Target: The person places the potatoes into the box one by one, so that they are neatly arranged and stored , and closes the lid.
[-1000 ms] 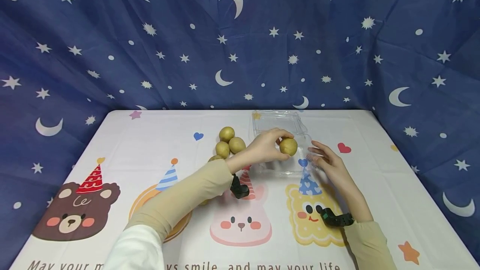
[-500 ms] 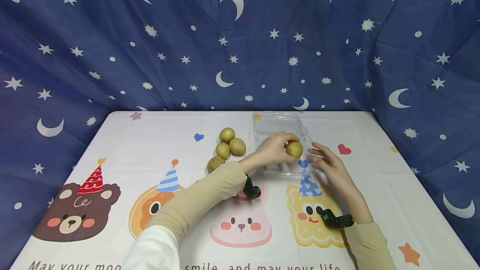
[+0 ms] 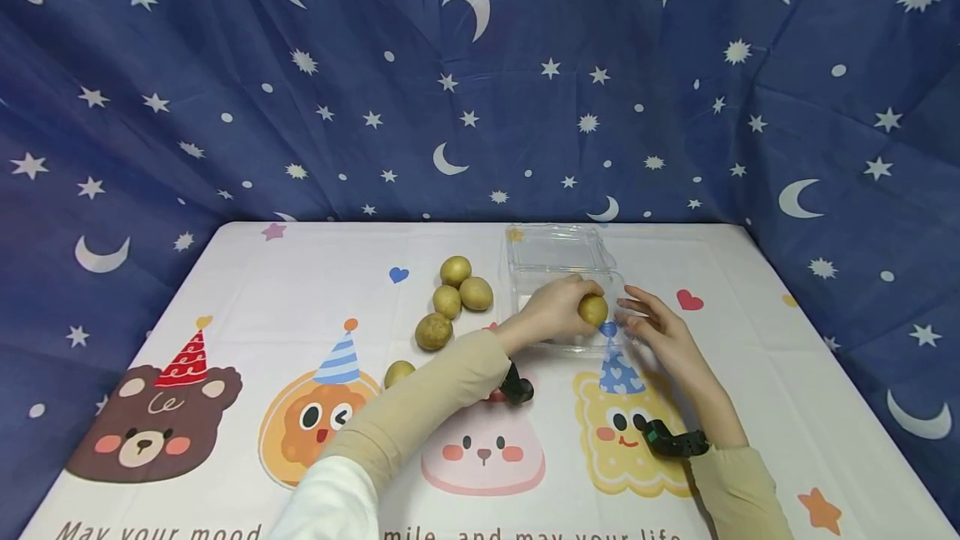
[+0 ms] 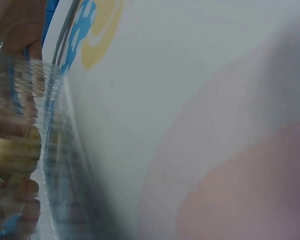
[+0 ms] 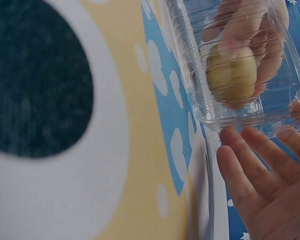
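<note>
My left hand (image 3: 557, 308) grips a yellowish potato (image 3: 592, 310) inside the base of a clear plastic clamshell box (image 3: 525, 280). Its lid (image 3: 553, 248) lies folded back on the far side. In the right wrist view the potato (image 5: 232, 75) shows through the ribbed wall, low in the box, with fingers round it. My right hand (image 3: 663, 330) is at the box's right end, fingers extended and fingertips at the outer wall. Through the plastic, the left wrist view catches the potato (image 4: 15, 155) at its left edge, partly blurred.
Left of the box, several loose potatoes lie on the printed tablecloth: a cluster around one potato (image 3: 476, 294), a browner potato (image 3: 433, 332) closer in, and another potato (image 3: 399, 372) beside my left sleeve. A blue curtain (image 3: 337, 107) hangs behind the table.
My left hand has carried the potato rightward and lower into the box. The left forearm has shifted right, uncovering more potatoes. My right hand has stayed at the box's right end.
</note>
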Demonstrator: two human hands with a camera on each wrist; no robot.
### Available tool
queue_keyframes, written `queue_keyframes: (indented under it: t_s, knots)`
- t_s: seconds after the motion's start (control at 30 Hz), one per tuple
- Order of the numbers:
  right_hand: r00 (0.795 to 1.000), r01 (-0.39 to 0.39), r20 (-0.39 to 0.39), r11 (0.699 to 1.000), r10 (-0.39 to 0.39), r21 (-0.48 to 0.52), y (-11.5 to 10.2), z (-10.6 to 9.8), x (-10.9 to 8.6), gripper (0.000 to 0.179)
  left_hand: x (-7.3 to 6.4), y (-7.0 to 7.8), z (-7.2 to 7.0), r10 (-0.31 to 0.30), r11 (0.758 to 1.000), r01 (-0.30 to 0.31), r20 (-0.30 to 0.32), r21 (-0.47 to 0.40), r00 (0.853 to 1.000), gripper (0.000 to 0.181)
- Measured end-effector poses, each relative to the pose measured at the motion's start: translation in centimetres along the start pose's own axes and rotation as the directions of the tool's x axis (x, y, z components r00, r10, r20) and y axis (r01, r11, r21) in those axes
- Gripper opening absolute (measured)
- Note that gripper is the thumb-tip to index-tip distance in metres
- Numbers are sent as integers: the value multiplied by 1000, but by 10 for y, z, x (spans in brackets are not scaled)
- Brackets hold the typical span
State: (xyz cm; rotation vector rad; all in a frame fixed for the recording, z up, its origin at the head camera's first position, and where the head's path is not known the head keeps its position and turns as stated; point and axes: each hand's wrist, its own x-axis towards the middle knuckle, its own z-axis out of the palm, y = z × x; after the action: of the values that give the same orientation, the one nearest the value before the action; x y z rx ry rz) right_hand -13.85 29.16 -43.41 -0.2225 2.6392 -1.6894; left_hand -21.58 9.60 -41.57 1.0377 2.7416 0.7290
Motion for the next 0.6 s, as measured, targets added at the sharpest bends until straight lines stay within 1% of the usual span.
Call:
queue_keyframes:
  t_s: [0.07,0.23,0.33,0.47,0.6]
  knots:
    - [1000,6,0,1000,-6,0,0,1,0,53,1,1,2,4,1000,-4,0,29,1000,56]
    - [1000,10,3,1000,-10,15,-1,0,-1,52,5,6,5,-7,998,7,2,58,1000,55]
    - [1000,11,4,1000,-11,20,-1,1,-1,51,7,8,5,-19,998,19,4,61,1000,55]
    - [1000,9,4,1000,-9,17,-1,1,-1,51,8,8,5,-26,999,26,3,42,1000,54]
    - [1000,6,8,1000,-6,14,0,1,0,52,8,6,6,-4,999,4,-6,34,1000,54]
